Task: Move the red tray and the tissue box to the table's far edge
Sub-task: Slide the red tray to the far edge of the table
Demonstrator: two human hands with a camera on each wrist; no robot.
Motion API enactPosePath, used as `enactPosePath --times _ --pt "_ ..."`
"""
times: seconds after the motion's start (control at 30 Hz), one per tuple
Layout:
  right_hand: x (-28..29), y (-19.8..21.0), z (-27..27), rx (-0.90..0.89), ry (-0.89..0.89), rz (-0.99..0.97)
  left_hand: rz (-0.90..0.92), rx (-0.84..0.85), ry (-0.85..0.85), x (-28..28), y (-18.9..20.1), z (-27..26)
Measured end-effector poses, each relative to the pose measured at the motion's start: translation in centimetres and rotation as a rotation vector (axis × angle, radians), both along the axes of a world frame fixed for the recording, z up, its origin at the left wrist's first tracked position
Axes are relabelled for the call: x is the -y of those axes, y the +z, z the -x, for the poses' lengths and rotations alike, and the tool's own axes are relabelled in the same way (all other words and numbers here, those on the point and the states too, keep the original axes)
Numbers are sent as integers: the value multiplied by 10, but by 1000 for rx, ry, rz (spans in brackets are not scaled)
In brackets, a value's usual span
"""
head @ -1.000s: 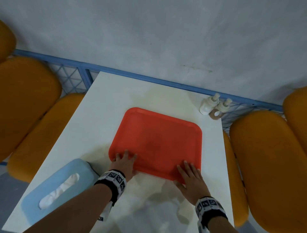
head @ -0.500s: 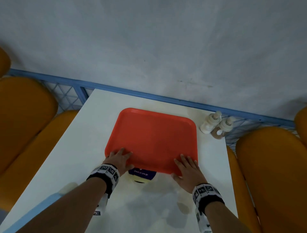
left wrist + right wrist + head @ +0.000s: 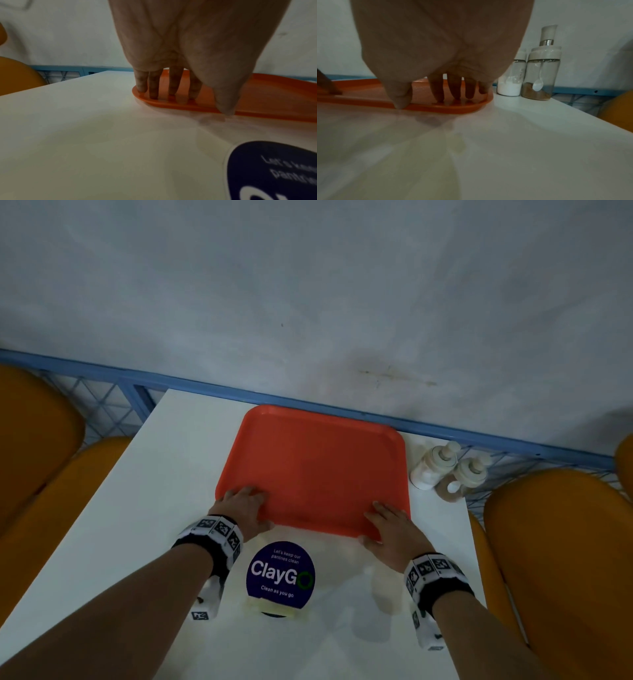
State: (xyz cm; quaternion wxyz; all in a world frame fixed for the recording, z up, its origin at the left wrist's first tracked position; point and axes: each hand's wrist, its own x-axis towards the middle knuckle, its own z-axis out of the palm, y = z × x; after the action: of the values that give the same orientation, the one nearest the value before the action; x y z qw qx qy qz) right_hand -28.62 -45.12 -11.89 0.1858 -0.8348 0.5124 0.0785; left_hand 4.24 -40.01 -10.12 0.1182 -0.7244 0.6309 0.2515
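Observation:
The red tray lies flat on the white table, its far rim close to the table's far edge by the blue rail. My left hand rests on the tray's near left corner, fingers straight on the tray and thumb at the near rim. My right hand lies the same way on the near right corner, fingers flat on the tray. The tissue box is out of view.
A round dark-blue "ClayGo" sticker sits on the table between my wrists. Two condiment bottles stand just right of the tray at the far right corner. Orange seats flank the table; a grey wall rises behind.
Both hands have slid the tray away from me to the far edge, uncovering the blue sticker. The tissue box has dropped out of the head view at the lower left.

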Motion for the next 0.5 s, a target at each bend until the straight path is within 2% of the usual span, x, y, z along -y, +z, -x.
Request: enactPosePath --times 0.17,0.33,0.5 --pt "-16 -12 13 77 -30 -13 22 -81 4 1 -15 -3" --pt "-27 -17 12 134 -66 11 17 -50 26 -1 -15 -5" --pt "-39 -18 14 115 -72 -17 -35 -57 49 1 -15 -4"
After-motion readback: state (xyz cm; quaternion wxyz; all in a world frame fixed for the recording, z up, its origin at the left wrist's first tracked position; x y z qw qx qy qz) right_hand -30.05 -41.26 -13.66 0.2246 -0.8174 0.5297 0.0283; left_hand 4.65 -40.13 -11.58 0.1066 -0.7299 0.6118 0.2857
